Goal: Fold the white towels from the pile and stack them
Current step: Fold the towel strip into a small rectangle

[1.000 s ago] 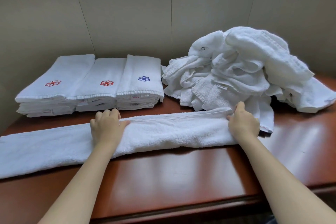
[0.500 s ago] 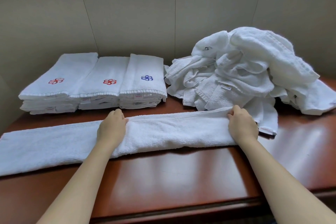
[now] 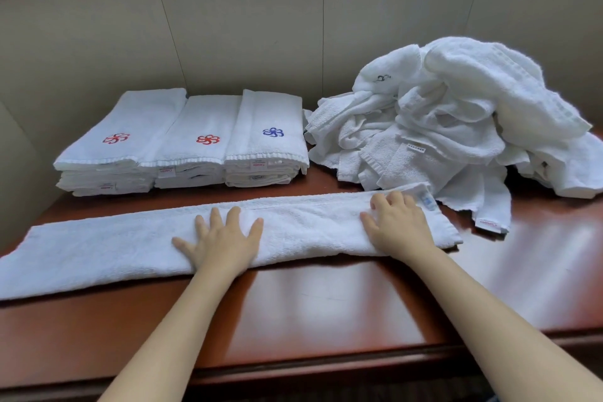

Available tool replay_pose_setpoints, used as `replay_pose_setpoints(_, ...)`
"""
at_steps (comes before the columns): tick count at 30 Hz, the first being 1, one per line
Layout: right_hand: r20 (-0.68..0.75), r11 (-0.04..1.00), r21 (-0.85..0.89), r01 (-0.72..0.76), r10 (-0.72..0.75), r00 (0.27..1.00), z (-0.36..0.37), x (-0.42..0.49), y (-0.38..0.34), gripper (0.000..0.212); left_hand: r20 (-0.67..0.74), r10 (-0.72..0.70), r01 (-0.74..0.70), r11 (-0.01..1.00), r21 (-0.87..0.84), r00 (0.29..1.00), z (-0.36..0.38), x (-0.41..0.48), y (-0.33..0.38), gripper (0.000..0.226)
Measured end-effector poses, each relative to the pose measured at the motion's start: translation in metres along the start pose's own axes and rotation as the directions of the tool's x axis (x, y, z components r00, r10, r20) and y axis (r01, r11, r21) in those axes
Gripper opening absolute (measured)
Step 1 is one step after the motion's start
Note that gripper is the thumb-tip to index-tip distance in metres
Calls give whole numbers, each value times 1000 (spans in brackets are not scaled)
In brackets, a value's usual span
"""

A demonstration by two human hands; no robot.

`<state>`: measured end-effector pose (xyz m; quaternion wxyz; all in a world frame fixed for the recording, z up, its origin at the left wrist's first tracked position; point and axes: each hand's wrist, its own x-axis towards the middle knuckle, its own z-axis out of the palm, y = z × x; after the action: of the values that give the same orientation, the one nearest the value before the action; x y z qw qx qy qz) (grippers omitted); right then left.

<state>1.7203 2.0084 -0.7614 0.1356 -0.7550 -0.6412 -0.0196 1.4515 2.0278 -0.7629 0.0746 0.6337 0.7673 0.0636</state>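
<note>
We see the left hand (image 3: 222,238) lying flat on the long folded towel (image 3: 98,251), palm down, with its fingers straight and spread and the thumb pointing right. It grips nothing and only presses the cloth. The bare left forearm (image 3: 169,330) rises from the lower edge of the view. Further right, the right hand (image 3: 399,225) also rests palm down on the same towel, near its right end. Its fingers are slightly bent at the knuckles but lie on the cloth, not curled round it, so we read this hand as open and pressing too. The right forearm (image 3: 483,320) comes in from the lower right corner.

The towel under both hands is white terry, folded lengthwise into a narrow band. It lies across the reddish-brown table (image 3: 326,310), from the left edge of the view to just past the right hand. A small blue-and-white label (image 3: 426,198) shows at its far right corner, just beside the right hand's fingers.

Behind the band, on the left, three stacks of folded towels stand side by side near the tiled wall (image 3: 228,26). The left stack (image 3: 130,121) and the middle stack (image 3: 208,114) each carry a red flower emblem on top, and the right stack (image 3: 270,111) a blue one. To their right sits the loose pile (image 3: 456,121) of crumpled white towels. We cannot tell whether its front edge touches the band's right end.
</note>
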Motion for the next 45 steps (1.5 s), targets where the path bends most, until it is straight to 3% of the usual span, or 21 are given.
replay_pose_setpoints(11,32,999,11,-30,30,999,-1,-13,8,41,75,182,-187,981,56,980,-5,19,-23,71)
replay_pose_setpoints(15,48,997,-55,-60,62,997,-2,-19,2,42,99,204,-208,978,27,974,-10,28,-28,62)
replay_pose_setpoints(18,5,994,-88,-59,60,998,-3,-21,-3,37,15,205,-205,979,13,979,-19,36,-31,47)
replay_pose_setpoints(24,-5,997,-37,63,-64,998,-5,-8,-12,30,73,213,-214,977,1,974,-42,53,-39,33)
replay_pose_setpoints(30,93,987,-51,151,-146,985,-14,13,-14,21,6,203,-202,977,-66,979,-35,62,-32,8)
replay_pose_setpoints(37,54,971,-189,149,-141,989,-12,18,-20,25,-155,217,-230,970,-76,964,-26,62,-33,7)
replay_pose_setpoints(45,71,975,-174,141,-130,989,-10,18,-19,26,-251,219,-248,965,-87,943,-19,62,-35,7)
